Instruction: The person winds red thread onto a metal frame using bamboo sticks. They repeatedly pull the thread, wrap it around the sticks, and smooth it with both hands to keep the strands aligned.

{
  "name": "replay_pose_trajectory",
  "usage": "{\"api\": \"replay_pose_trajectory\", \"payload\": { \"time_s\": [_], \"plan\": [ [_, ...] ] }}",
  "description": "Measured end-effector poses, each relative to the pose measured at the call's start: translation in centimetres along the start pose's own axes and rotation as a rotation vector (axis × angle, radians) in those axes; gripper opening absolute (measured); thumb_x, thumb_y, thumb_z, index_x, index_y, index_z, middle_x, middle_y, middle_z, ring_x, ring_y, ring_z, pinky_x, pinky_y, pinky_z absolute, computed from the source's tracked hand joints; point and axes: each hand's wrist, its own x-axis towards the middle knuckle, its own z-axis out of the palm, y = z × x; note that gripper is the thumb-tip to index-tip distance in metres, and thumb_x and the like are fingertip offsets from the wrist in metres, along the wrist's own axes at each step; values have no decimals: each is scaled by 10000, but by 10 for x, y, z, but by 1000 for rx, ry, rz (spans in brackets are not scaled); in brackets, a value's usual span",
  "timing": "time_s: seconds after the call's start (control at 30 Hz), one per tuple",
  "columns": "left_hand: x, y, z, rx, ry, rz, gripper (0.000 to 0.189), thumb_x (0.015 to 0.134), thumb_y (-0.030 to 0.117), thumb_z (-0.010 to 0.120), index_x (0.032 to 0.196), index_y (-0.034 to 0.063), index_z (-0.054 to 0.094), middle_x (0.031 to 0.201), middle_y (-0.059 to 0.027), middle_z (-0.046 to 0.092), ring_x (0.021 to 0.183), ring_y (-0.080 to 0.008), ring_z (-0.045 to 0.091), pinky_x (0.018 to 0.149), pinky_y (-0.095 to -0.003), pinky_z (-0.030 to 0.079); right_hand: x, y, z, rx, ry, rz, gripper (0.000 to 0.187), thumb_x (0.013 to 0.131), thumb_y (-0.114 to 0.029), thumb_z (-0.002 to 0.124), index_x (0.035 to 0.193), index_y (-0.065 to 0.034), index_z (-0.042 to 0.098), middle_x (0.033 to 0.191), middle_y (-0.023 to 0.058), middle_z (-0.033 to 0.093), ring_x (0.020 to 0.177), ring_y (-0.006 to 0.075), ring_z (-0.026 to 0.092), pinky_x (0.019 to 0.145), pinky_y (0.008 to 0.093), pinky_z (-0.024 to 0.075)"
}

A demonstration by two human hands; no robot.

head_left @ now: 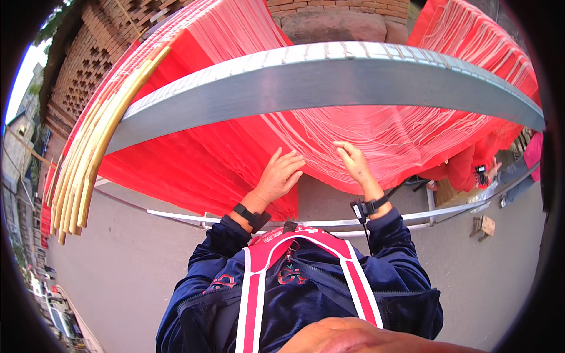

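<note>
My left hand [280, 174] is held over the hanging folds of red cloth [198, 167], its fingers apart and nothing in it. To its right, my right hand [352, 162] is raised before pale strands [397, 137] that sag across the red material. Its fingertips are close together, and whether they pinch a strand cannot be told. A grey metal beam [282, 88] arches across the view above both hands, with strands looped over its top. Several wooden sticks [88, 176] hang in a bundle at the beam's left end.
Below the cloth runs a metal rail [318, 223]. A small wooden stool [483, 227] stands on the pavement at right. Another person's red sleeve [462, 170] and hand show beyond the cloth at right, and a person in pink [533, 154] is at the edge. Behind is a brick wall [88, 75].
</note>
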Motion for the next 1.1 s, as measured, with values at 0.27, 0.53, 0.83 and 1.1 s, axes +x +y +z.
{"api": "replay_pose_trajectory", "payload": {
  "time_s": [0.27, 0.53, 0.83, 1.1],
  "plan": [
    [15, 38, -80, -221, 772, -202, 216, 949, -1, 609, 1147, -2, 698, 1196, -150, 706, 1144, -269, 666, 1000, -355, 510, -77, -281, -30, -169, -370, -603, 242, 854, 21, 685, 1093, 9, 720, 1050, 132, 734, 955, 271, 708, 844, 369, 558],
    [16, 70, -119, -544, 980, -103, 321, 1041, 32, 488, 1352, -21, 551, 1340, -131, 614, 1220, -207, 601, 1053, -329, 464, -29, -422, 37, -608, -133, -1446, 431, 729, -3, 782, 1150, -14, 687, 1144, 162, 687, 968, 303, 657, 838, 376, 529],
    [-21, 75, -147, -550, 951, -130, 329, 1032, 37, 510, 1356, -17, 532, 1335, -140, 596, 1217, -235, 609, 1058, -361, 470, 10, -445, 149, -756, 9, -1514, 375, 798, -158, 773, 1146, -67, 667, 1021, 75, 697, 886, 257, 688, 755, 337, 571],
    [-31, 63, -152, -588, 882, -218, 258, 1002, 19, 558, 1245, -19, 637, 1231, -135, 660, 1140, -212, 654, 995, -325, 509, 10, -449, 128, -817, 2, -1584, 347, 787, -80, 765, 1128, -82, 701, 950, 78, 689, 831, 266, 685, 720, 350, 559]
  ]
}}
